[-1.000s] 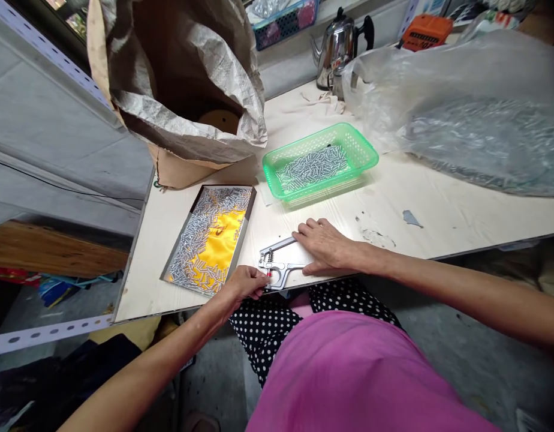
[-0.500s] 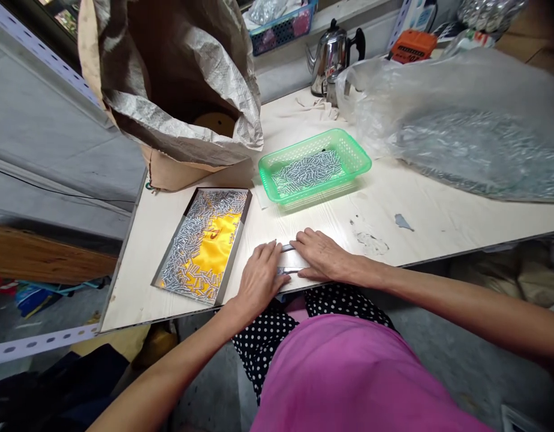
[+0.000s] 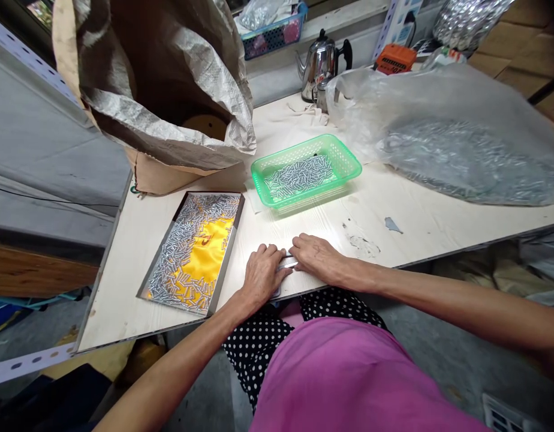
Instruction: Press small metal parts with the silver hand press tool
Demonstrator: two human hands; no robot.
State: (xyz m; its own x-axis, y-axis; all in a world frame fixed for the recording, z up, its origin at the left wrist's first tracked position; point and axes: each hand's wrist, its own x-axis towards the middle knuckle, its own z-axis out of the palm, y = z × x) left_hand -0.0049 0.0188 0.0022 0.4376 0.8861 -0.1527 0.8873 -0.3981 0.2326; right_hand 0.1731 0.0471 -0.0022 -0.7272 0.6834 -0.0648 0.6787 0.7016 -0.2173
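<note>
Both hands rest on a silver hand press tool (image 3: 288, 262) lying at the near edge of the pale table (image 3: 430, 222). My left hand (image 3: 261, 275) lies curled over the tool's head, hiding most of it. My right hand (image 3: 317, 257) covers the handles, fingers pressed down on them. Only a short piece of metal shows between the two hands. To the left lies a metal tray (image 3: 234, 237) with a yellow lining, holding several small silver metal pieces. Behind the hands stands a green plastic basket (image 3: 351, 174) with more such pieces.
A big open paper sack (image 3: 169, 90) stands at the back left. A clear plastic bag (image 3: 452, 138) full of metal pieces fills the right side. A steel kettle (image 3: 317, 60), a blue basket (image 3: 272, 33) and an orange box (image 3: 396, 58) sit at the back.
My left hand moved from the table's edge up onto the tool's head and now covers it. The right hand stayed on the handles. The view shifted a little.
</note>
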